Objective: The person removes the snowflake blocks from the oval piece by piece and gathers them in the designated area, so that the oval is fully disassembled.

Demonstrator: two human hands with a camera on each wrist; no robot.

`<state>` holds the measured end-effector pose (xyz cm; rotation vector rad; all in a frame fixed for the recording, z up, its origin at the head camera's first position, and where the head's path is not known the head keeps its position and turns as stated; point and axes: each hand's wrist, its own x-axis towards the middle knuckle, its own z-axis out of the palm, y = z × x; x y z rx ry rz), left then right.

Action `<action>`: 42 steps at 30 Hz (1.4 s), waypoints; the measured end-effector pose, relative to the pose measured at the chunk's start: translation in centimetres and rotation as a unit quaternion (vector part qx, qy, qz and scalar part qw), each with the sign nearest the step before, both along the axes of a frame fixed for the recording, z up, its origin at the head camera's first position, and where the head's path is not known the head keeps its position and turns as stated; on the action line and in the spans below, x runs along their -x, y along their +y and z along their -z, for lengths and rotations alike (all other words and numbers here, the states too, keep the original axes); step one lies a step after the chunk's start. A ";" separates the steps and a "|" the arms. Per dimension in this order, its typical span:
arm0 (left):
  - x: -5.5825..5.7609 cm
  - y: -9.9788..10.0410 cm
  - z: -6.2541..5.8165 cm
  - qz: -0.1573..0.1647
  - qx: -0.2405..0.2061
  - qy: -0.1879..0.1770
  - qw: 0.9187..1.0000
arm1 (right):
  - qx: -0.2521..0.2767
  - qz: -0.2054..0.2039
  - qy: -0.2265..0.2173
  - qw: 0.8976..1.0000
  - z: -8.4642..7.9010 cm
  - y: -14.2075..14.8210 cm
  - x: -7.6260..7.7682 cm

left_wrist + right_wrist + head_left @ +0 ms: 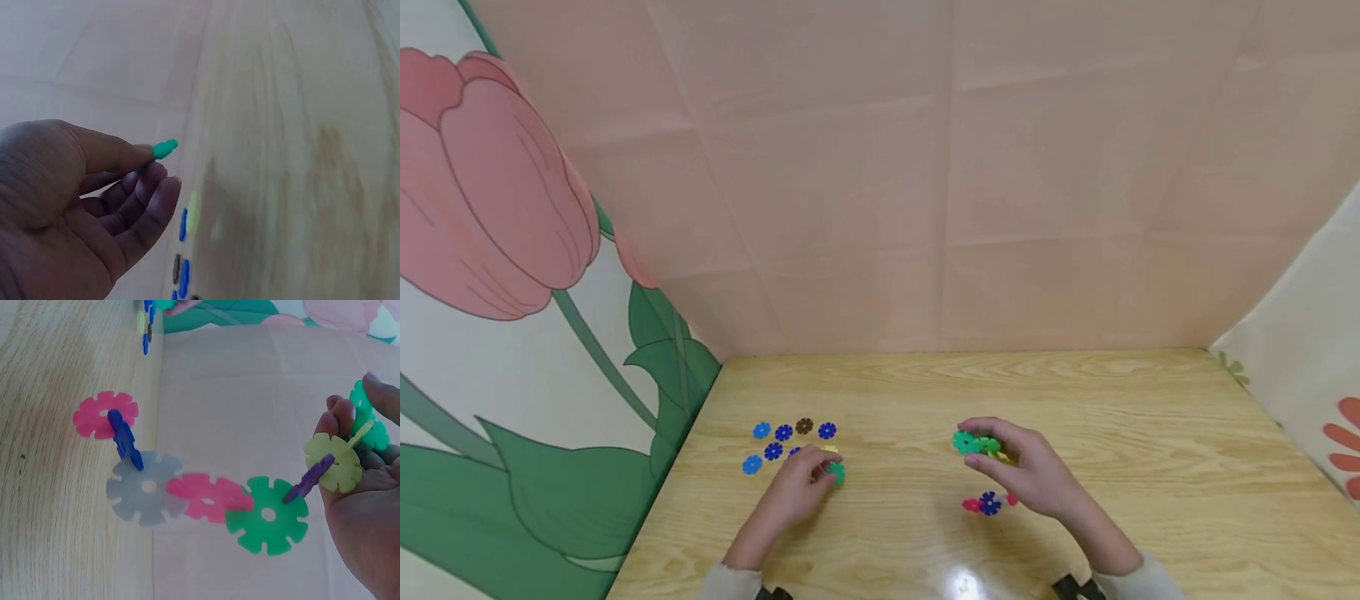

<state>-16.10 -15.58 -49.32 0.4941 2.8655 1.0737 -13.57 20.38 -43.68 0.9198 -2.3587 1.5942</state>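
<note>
My left hand (796,486) pinches a green snowflake disc (165,149) between thumb and fingers, close to the loose discs on the table. My right hand (1033,473) grips the green end of a chain of interlocked snowflake discs. In the right wrist view a yellow disc (334,462), a purple one (309,479) and a larger green one (269,515) follow from the palm. Beyond them come a pink disc (209,499), a whitish disc (147,487), a blue one (125,439) and another pink disc (105,415) at the hanging end.
Several loose discs lie flat at the table's left, among them a light blue disc (752,464), a dark blue disc (827,430) and a brown disc (804,426). A yellow disc (193,212) lies near my left fingers. Curtains stand behind the wooden table (895,383).
</note>
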 end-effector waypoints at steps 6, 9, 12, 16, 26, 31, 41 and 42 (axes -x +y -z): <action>-0.1 -1.0 0.7 -0.014 0.009 -0.009 1.000 | 0.012 -0.020 0.008 1.000 0.0 0.0 0.1; -0.1 -1.4 0.9 -0.028 0.021 -0.017 0.999 | 0.013 -0.023 0.009 1.000 0.1 0.0 0.2; -0.1 -1.6 1.1 -0.037 0.031 -0.024 0.999 | 0.011 -0.020 0.007 1.000 0.2 0.0 0.2; -0.1 -1.9 1.4 -0.047 0.044 -0.031 0.997 | 0.009 -0.022 0.008 1.000 0.2 -0.1 0.2; -0.2 -1.8 1.3 -0.074 0.057 -0.019 0.995 | 0.003 -0.026 0.025 0.999 0.2 -0.1 0.2; -0.1 -0.7 0.0 -0.068 0.042 0.008 0.997 | 0.010 -0.041 0.033 0.999 0.2 0.0 0.3; -0.1 3.1 -2.6 0.013 -0.012 0.042 0.999 | 0.035 -0.038 0.013 0.999 0.2 -0.4 0.3; -0.2 3.6 -2.9 0.019 -0.020 0.043 0.999 | 0.037 -0.035 0.010 0.999 0.3 -0.4 0.3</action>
